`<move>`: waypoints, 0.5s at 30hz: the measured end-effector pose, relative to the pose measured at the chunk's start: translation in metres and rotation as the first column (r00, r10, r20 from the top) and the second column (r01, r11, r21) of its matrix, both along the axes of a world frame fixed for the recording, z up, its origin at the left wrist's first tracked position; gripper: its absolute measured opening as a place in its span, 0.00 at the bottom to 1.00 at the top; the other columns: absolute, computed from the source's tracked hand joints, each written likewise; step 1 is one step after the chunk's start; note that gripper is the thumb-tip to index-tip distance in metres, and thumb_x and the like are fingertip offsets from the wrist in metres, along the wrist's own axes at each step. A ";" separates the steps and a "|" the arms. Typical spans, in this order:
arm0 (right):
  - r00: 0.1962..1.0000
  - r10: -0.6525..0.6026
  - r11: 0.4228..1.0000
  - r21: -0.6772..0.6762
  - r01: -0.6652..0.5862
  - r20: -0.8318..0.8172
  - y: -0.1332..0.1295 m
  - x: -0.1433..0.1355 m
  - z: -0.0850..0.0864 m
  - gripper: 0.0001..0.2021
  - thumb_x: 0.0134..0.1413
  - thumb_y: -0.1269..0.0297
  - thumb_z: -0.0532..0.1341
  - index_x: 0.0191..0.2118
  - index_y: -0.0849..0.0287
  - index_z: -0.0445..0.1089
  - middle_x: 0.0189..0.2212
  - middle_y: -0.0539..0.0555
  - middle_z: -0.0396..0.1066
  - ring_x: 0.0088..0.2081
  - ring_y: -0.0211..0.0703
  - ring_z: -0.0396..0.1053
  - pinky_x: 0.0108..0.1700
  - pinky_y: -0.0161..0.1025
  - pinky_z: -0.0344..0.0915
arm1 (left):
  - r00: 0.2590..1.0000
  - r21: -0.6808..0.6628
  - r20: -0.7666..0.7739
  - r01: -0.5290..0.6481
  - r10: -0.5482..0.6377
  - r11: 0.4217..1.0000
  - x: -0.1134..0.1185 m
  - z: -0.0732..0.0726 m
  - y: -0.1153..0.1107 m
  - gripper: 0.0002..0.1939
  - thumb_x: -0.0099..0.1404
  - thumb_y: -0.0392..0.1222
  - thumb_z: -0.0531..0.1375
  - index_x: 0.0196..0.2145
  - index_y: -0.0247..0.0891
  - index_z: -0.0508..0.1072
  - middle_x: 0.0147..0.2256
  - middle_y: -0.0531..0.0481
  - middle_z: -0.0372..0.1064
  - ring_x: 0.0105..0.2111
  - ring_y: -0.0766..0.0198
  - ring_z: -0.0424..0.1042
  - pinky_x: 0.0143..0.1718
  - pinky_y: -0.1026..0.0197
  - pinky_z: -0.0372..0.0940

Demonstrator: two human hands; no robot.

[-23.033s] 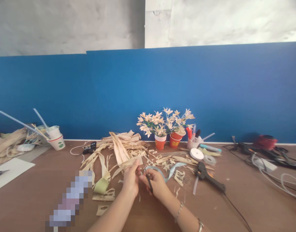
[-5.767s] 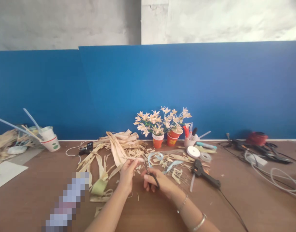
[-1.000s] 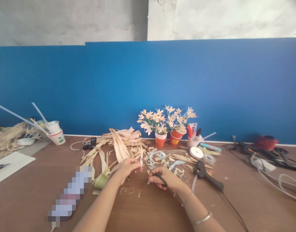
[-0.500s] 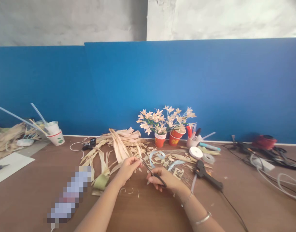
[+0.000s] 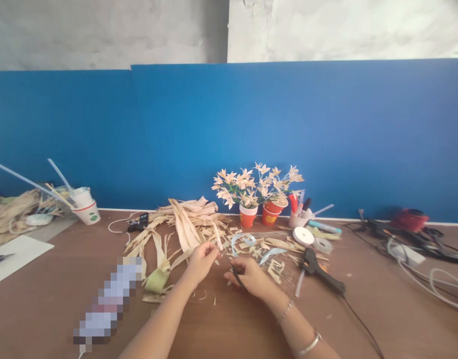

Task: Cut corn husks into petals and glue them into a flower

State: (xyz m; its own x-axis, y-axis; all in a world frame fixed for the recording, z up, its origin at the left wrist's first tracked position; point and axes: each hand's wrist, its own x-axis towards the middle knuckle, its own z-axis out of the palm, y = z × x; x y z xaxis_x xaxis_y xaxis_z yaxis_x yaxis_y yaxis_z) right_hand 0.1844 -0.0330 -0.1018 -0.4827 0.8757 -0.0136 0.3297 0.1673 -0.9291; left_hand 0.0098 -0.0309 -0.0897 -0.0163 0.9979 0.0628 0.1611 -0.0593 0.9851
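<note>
My left hand [image 5: 202, 264] is closed in a pinch in front of the corn husk heap [image 5: 187, 224]. A small pale piece [image 5: 217, 262] shows at its fingertips, too small to name surely. In my right hand [image 5: 250, 276] are dark-handled scissors [image 5: 236, 275], their blades pointing up and left toward the pinched fingers. The fingers partly cover the handles. Thin curled trimmings [image 5: 202, 295] lie on the table below. A green husk piece [image 5: 157, 281] rests left of my left wrist.
Pale flowers [image 5: 247, 184] stand in red paper cups [image 5: 247, 218] at the back. A white ribbon roll [image 5: 303, 236] and black glue gun [image 5: 322, 274] with its cord lie right. A white cup [image 5: 87, 214] holds sticks at left. Cables [image 5: 434, 279] spread far right.
My right hand and the scissors have shifted slightly up and left, and the scissors have turned in the hand. My left hand has moved only a little and keeps its pinch.
</note>
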 end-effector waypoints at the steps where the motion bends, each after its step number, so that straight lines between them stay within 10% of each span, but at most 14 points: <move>1: 1.000 -0.002 1.000 0.020 0.002 0.003 0.000 0.000 0.000 0.09 0.46 0.61 0.63 0.25 0.63 0.68 0.15 0.46 0.62 0.19 0.32 0.57 0.21 0.29 0.53 | 1.000 0.006 -0.002 0.004 -0.004 1.000 0.000 0.001 0.000 0.07 0.55 0.42 0.55 0.23 0.38 0.67 0.22 0.55 0.67 0.24 0.66 0.65 0.27 0.65 0.57; 15: 1.000 -0.005 0.989 0.146 0.001 0.028 0.003 0.001 0.001 0.10 0.47 0.61 0.63 0.26 0.64 0.72 0.18 0.48 0.65 0.22 0.34 0.59 0.24 0.30 0.55 | 1.000 -0.015 -0.016 -0.010 0.010 1.000 0.002 -0.001 -0.002 0.11 0.57 0.46 0.56 0.23 0.37 0.68 0.23 0.52 0.70 0.25 0.64 0.67 0.30 0.63 0.59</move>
